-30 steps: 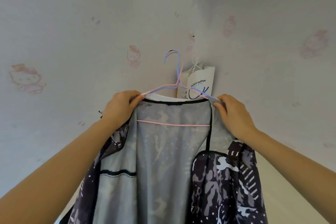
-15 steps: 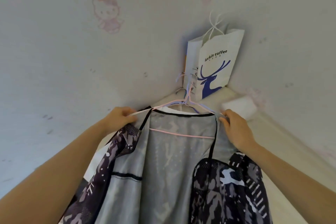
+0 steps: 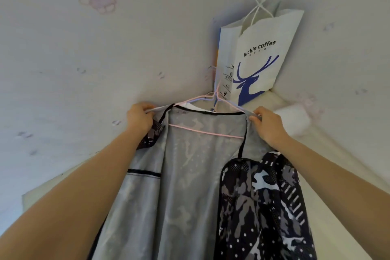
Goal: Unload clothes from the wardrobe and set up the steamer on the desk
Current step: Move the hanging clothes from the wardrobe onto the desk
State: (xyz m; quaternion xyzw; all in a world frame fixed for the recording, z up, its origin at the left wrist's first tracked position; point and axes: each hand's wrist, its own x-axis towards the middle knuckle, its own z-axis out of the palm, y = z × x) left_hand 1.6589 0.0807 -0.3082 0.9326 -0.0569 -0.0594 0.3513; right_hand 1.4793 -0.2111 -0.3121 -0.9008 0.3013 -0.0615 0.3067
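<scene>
The jacket (image 3: pixel 185 175), dark camouflage outside and grey inside, hangs open on a pink wire hanger (image 3: pixel 205 132) and is held up in front of the person at the shoulders. The left hand (image 3: pixel 140 117) pinches the left shoulder end of the jacket and hanger, with the fingers curled round it. The right hand (image 3: pixel 267 125) pinches the right shoulder end in the same way. Compared with a second ago, the hook of the hanger is no longer up against the wall; the jacket has come lower, and the view has tilted down with it. Now the pale surface (image 3: pixel 329 154) in the corner is visible under and behind the jacket, and the hook sits close in front of the white paper bag (image 3: pixel 261 55) with the blue deer, which stands in that corner. Beside the right hand lies a white folded thing (image 3: pixel 295 116); what it is cannot be told. It seems the person is bringing this piece of clothing down to lay it on the surface, so the unloading part is going on. No steamer is in view.
</scene>
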